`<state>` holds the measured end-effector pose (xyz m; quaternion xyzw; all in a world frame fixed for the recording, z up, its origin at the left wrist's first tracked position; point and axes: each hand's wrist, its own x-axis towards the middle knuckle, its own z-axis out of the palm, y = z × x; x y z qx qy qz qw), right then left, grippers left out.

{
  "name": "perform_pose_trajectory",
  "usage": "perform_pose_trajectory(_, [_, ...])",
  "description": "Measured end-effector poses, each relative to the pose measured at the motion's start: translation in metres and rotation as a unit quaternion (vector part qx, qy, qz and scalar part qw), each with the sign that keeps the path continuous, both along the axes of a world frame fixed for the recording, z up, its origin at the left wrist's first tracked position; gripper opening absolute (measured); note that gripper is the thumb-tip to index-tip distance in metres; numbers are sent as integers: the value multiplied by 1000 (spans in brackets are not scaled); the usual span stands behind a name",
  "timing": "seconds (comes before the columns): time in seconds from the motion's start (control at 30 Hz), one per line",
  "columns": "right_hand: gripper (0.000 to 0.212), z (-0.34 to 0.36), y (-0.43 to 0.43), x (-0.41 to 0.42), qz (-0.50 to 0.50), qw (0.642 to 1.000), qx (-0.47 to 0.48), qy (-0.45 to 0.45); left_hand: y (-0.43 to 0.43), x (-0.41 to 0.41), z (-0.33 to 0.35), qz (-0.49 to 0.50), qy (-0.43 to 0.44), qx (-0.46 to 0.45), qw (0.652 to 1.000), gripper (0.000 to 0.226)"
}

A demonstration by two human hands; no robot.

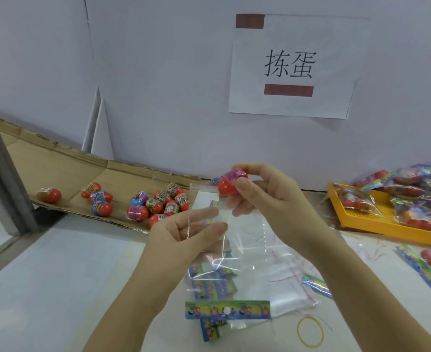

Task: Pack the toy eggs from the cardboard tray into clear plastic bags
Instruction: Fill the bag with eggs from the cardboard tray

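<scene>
The white table (44,288) carries a flattened cardboard tray (64,168) along its far left edge and a yellow plastic tray (377,224) at the far right. Near the middle lies a pile of clear plastic bags (285,288), with printed paper strips (227,309) beside it on the left. A yellow rubber band (310,331) lies nearest, and a filled bag (428,265) rests at the right edge.

White wall sheet (293,67) reads "拣蛋" in black

Bare left hand (181,232), right hand (270,199)
</scene>
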<state>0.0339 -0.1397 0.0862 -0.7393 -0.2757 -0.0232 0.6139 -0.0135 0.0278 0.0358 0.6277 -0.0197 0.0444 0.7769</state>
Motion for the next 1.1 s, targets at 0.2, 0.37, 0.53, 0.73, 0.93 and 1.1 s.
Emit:
perform_pose_trajectory(0.2, [6, 0, 1, -5, -76, 987, -138, -28, -5, 0, 0, 49, -67, -31, 996, 32])
perform_pose_trajectory(0.37, [12, 0, 3, -6, -96, 978, -182, -40, -8, -1, 1, 59, -84, -29, 994, 31])
perform_pose_trajectory(0.53, [16, -2, 3, -5, -76, 977, -193, -50, -9, -1, 0, 54, -84, -31, 994, 32])
perform_pose_trajectory(0.73, [21, -1, 4, -5, -53, 985, -160, -36, -9, -2, 0, 50, -105, -13, 993, 36])
perform_pose_trajectory(0.93, [11, -3, 5, -7, -81, 980, -167, -66, -9, -1, -1, 48, -146, 28, 988, 42])
perform_pose_trajectory(1.1, [11, -5, 7, -10, -93, 973, -190, -95, -8, -1, -3, 46, -155, 45, 986, 44])
